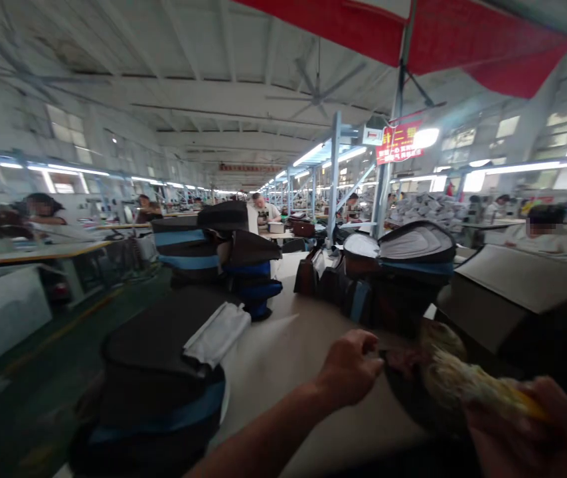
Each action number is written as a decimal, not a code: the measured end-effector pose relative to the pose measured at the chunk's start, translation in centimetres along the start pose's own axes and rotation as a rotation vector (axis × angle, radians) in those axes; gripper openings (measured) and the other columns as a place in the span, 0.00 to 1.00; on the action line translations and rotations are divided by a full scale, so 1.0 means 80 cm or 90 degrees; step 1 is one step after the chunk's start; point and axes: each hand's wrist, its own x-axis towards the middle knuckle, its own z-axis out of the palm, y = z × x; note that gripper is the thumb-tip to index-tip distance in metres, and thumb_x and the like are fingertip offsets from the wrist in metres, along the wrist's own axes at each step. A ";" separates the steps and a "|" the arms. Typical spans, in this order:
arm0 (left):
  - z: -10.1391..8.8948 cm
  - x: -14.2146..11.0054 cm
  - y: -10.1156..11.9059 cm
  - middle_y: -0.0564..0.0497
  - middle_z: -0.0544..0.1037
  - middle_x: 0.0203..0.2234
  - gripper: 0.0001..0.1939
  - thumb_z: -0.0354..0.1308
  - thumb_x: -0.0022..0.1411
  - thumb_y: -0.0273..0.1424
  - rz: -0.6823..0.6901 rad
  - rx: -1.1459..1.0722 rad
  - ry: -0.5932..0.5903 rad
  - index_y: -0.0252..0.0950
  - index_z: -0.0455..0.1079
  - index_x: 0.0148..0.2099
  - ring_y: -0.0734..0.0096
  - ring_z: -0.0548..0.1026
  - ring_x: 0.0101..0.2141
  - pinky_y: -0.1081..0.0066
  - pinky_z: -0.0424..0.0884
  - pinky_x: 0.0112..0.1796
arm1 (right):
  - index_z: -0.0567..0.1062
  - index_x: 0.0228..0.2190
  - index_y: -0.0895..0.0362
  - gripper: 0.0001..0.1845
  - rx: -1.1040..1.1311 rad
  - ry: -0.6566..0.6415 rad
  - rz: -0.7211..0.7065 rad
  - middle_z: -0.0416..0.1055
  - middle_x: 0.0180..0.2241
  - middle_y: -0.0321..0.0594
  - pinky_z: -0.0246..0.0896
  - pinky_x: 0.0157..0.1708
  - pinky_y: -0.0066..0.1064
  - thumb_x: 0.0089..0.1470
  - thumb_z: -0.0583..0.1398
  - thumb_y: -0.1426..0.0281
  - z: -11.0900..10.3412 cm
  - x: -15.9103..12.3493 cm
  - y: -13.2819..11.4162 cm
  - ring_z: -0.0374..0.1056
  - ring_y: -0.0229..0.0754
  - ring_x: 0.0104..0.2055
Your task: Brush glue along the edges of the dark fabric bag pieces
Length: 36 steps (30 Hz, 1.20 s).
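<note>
Over the pale tabletop point(273, 358), my left hand point(350, 368) is closed, with its fingers curled in. Whether something small sits between its fingertips cannot be made out. A blurred reddish-brown patch point(405, 362) lies just right of them. Low at the right, my right hand point(527, 425) is wrapped round a brush-like thing point(463, 382), yellow near the hand and pale and shaggy toward its far end. Motion blurs its outline. Beneath it is a dark rounded piece point(413, 398), partly hidden.
Stacked black bag parts with blue bands point(164, 332) stand at left, a white cloth point(218, 332) on top. More dark bag pieces point(403, 265) rise at the table's back right. A large dark box-like stack point(527, 292) borders the right side. Other people sit at machines farther off.
</note>
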 end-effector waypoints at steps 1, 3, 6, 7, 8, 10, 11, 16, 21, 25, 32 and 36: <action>-0.035 -0.035 -0.004 0.41 0.77 0.49 0.20 0.65 0.55 0.26 0.032 0.045 0.026 0.36 0.74 0.52 0.56 0.72 0.52 0.58 0.67 0.56 | 0.67 0.22 0.53 0.17 -0.009 -0.009 0.026 0.59 0.16 0.32 0.64 0.21 0.34 0.46 0.68 0.59 0.001 -0.006 0.004 0.52 0.33 0.15; -0.113 -0.096 -0.007 0.40 0.70 0.57 0.28 0.62 0.55 0.25 0.077 0.123 0.078 0.37 0.69 0.59 0.54 0.62 0.60 0.54 0.52 0.64 | 0.69 0.23 0.52 0.17 -0.018 -0.020 0.077 0.60 0.17 0.33 0.65 0.24 0.37 0.45 0.69 0.58 0.009 -0.022 0.007 0.55 0.35 0.17; -0.224 -0.160 -0.016 0.45 0.63 0.64 0.38 0.63 0.52 0.25 0.140 0.486 0.054 0.44 0.61 0.65 0.54 0.55 0.65 0.50 0.41 0.66 | 0.68 0.22 0.51 0.17 -0.020 -0.017 0.092 0.60 0.17 0.33 0.62 0.23 0.36 0.47 0.68 0.56 0.027 -0.050 0.000 0.55 0.36 0.18; -0.256 -0.175 -0.022 0.45 0.62 0.65 0.42 0.67 0.49 0.26 0.109 0.598 0.019 0.45 0.61 0.65 0.52 0.55 0.65 0.49 0.38 0.66 | 0.69 0.23 0.51 0.17 -0.021 -0.008 0.089 0.59 0.16 0.32 0.61 0.22 0.35 0.47 0.68 0.56 0.033 -0.060 -0.004 0.55 0.36 0.18; -0.283 -0.186 -0.030 0.44 0.64 0.64 0.44 0.69 0.44 0.27 0.052 0.680 0.018 0.44 0.62 0.65 0.49 0.55 0.66 0.47 0.37 0.65 | 0.69 0.23 0.51 0.17 -0.028 0.000 0.086 0.59 0.16 0.32 0.60 0.22 0.35 0.47 0.68 0.56 0.039 -0.069 -0.009 0.55 0.36 0.18; -0.324 -0.202 -0.049 0.38 0.67 0.61 0.42 0.71 0.40 0.27 -0.053 0.769 0.021 0.38 0.67 0.61 0.44 0.57 0.65 0.47 0.41 0.64 | 0.70 0.26 0.52 0.16 -0.064 0.005 0.077 0.60 0.17 0.31 0.60 0.23 0.33 0.46 0.69 0.57 0.047 -0.087 -0.020 0.57 0.36 0.19; -0.339 -0.206 -0.059 0.38 0.71 0.57 0.36 0.70 0.41 0.27 -0.077 0.776 0.015 0.38 0.71 0.56 0.43 0.63 0.61 0.48 0.47 0.63 | 0.72 0.27 0.53 0.15 -0.089 0.005 0.066 0.62 0.18 0.32 0.61 0.24 0.33 0.45 0.70 0.58 0.050 -0.095 -0.024 0.59 0.37 0.20; -0.368 -0.200 -0.081 0.48 0.80 0.34 0.04 0.63 0.54 0.33 -0.064 0.740 -0.034 0.40 0.77 0.33 0.59 0.78 0.39 0.68 0.68 0.41 | 0.76 0.36 0.54 0.24 -0.154 0.008 -0.001 0.71 0.25 0.33 0.64 0.28 0.31 0.33 0.74 0.71 0.050 -0.113 -0.034 0.67 0.40 0.28; -0.385 -0.167 -0.035 0.48 0.77 0.30 0.15 0.55 0.64 0.41 -0.034 0.742 0.204 0.36 0.74 0.33 0.63 0.75 0.35 0.70 0.66 0.40 | 0.76 0.38 0.54 0.30 -0.141 0.018 -0.030 0.72 0.28 0.33 0.64 0.27 0.28 0.28 0.74 0.77 0.054 -0.114 -0.037 0.68 0.40 0.30; -0.396 -0.139 0.033 0.53 0.70 0.26 0.25 0.45 0.70 0.47 -0.024 0.689 0.505 0.31 0.72 0.37 0.66 0.71 0.33 0.68 0.64 0.41 | 0.76 0.37 0.54 0.30 -0.100 0.041 -0.060 0.72 0.28 0.32 0.63 0.25 0.26 0.27 0.74 0.75 0.061 -0.115 -0.047 0.66 0.37 0.29; -0.249 -0.073 -0.007 0.50 0.73 0.24 0.24 0.41 0.70 0.46 0.015 0.429 0.555 0.36 0.68 0.31 0.67 0.71 0.28 0.71 0.61 0.32 | 0.69 0.28 0.56 0.17 0.072 0.157 -0.088 0.59 0.17 0.27 0.60 0.23 0.25 0.49 0.67 0.57 0.089 -0.077 -0.076 0.55 0.31 0.19; -0.103 -0.075 -0.109 0.49 0.73 0.24 0.20 0.42 0.67 0.45 -0.022 0.283 0.428 0.40 0.64 0.29 0.61 0.74 0.28 0.67 0.65 0.31 | 0.66 0.27 0.56 0.20 0.059 0.122 -0.176 0.54 0.15 0.23 0.63 0.28 0.27 0.48 0.66 0.55 0.102 -0.012 -0.059 0.47 0.28 0.16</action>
